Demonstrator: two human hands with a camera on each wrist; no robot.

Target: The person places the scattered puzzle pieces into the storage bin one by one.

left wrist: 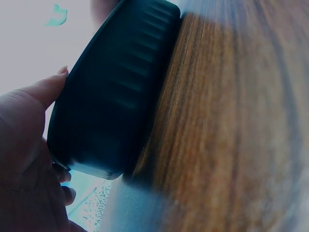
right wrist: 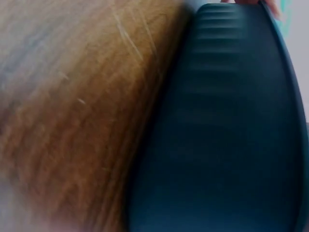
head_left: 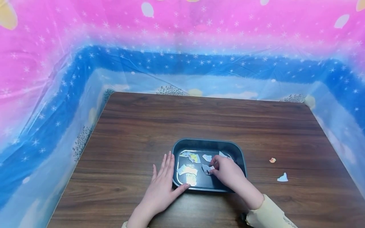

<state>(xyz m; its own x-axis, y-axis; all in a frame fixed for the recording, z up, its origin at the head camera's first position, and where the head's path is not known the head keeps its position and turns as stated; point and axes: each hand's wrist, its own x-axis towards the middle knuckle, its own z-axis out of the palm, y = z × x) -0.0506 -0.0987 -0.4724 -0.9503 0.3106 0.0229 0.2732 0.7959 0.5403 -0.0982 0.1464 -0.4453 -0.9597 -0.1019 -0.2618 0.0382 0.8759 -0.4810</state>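
Inside the dark tray (head_left: 209, 142), right of its middle, the right hand (head_left: 228, 169) pinches the edge of a grey-white scrap (head_left: 206, 169) between thumb and fingers, low over the tray's floor. Just beyond it, also within the tray, lies a small pale piece (head_left: 207, 157), with another pale piece (head_left: 223, 154) partly hidden behind the hand toward the tray's far right corner. In the tray's left half, a yellow-marked piece (head_left: 195, 158) lies toward the far side and a wavy-edged white piece (head_left: 186, 170) nearer the front. At the tray's near left corner rests the left hand (head_left: 162, 190), thumb apart from the straight fingers, touching the rim. Well apart to the tray's right, an orange-toned bit (head_left: 272, 160) and a white fragment (head_left: 282, 177) lie on the wooden table (head_left: 128, 133) under the tray; beyond it hangs a pink-and-blue cloth (head_left: 171, 60).
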